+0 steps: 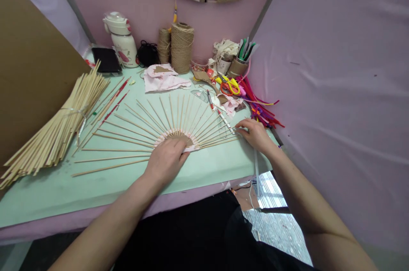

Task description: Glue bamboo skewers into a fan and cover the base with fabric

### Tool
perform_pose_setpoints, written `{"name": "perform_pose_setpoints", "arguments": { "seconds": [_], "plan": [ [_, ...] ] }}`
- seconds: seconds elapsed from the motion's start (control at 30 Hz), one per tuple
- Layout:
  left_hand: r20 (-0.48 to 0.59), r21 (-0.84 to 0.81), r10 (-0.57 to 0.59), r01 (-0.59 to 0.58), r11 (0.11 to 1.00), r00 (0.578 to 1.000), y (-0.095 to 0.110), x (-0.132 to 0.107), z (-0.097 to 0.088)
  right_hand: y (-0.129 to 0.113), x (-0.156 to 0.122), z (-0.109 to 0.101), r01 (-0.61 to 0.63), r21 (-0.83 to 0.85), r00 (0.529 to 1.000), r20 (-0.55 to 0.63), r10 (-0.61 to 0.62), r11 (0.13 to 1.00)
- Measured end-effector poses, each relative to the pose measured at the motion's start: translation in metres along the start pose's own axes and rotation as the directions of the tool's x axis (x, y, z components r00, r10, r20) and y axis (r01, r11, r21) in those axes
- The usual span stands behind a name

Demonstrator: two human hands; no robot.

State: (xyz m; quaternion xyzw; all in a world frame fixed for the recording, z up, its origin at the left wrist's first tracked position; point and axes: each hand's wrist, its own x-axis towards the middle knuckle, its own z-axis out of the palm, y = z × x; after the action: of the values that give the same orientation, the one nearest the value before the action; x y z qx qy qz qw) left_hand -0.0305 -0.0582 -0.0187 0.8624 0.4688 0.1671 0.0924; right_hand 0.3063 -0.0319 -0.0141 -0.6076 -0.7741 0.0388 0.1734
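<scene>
A half-circle fan frame of thin wooden sticks point(121, 137) lies spread on the table. The sticks radiate from a small cardboard half-disc point(176, 134) rimmed with pink-and-white paper. My left hand point(169, 157) is closed over the lower edge of this half-disc, its thumb at the right side and the other fingertips hidden. At the right end of the frame, my right hand point(254, 134) pinches with thumb and fingers close to the tips of the lowest sticks. What sits between those fingertips is too small to tell. A pale narrow strip point(256, 166) hangs below this hand over the table edge.
A tied bundle of wooden sticks point(60, 124) lies left, beside a cardboard sheet point(35, 62). Along the back stand a white bottle point(124, 45) and twine spools point(182, 49). Scissors point(228, 85), a protractor point(200, 95) and coloured pipe cleaners point(260, 107) lie at right.
</scene>
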Motion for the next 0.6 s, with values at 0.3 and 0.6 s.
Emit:
{"name": "perform_pose_setpoints", "arguments": {
  "seconds": [0.3, 0.6],
  "plan": [
    [-0.083, -0.006, 0.070, -0.071, 0.997, 0.994, -0.002, -0.002, 0.005, -0.082, -0.009, 0.006, 0.400, -0.159, 0.911, -0.038, -0.410, 0.903],
    [-0.149, 0.074, 0.237, -0.228, 0.971, 0.960, -0.007, -0.004, 0.012, -0.092, -0.008, 0.039, 0.520, -0.024, 0.847, -0.114, -0.519, 0.854]
  ]
}}
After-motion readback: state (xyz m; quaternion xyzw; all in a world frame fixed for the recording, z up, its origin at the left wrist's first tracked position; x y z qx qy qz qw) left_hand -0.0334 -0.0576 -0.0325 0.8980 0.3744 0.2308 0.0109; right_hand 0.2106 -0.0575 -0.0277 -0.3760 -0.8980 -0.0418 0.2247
